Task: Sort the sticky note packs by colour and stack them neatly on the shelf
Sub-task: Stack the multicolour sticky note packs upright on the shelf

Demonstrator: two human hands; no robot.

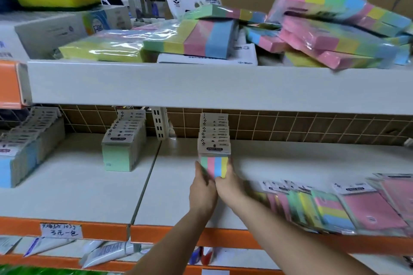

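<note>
Striped multicolour pack [214, 166] upright at front of a row of packs [214, 131] on middle shelf [174, 194], clasped between both hands: left hand [202, 192] fingers curled round left edge, right hand [228, 187] round right edge. Green row [121, 147] left; loose packs [335, 207] right.

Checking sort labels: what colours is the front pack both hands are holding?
Multicolour pack: vertical stripes of green, pink, blue, yellow. Head view, mid shelf.
</note>
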